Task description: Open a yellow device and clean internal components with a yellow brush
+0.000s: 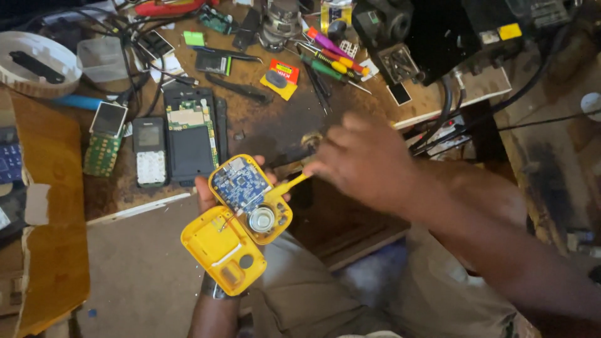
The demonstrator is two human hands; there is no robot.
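Screwdrivers (pixel 332 59) beyond opened yellow phone (pixel 241 219)

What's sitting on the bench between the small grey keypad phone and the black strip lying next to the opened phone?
In the head view, between the grey keypad phone and the black strip lies an opened phone, green circuit board exposed at its top.

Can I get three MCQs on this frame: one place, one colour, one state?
1. Where is the opened device?
A. on the bench
B. in the left hand
C. on the floor

2. What colour is its casing?
A. yellow
B. red
C. black

3. What state is the device in?
A. closed
B. opened, board showing
C. wrapped

Answers:
1 B: the left hand grips it above the lap.
2 A: both shell halves are yellow.
3 B: the blue board lies bare while the right hand holds a yellow tool to its edge.
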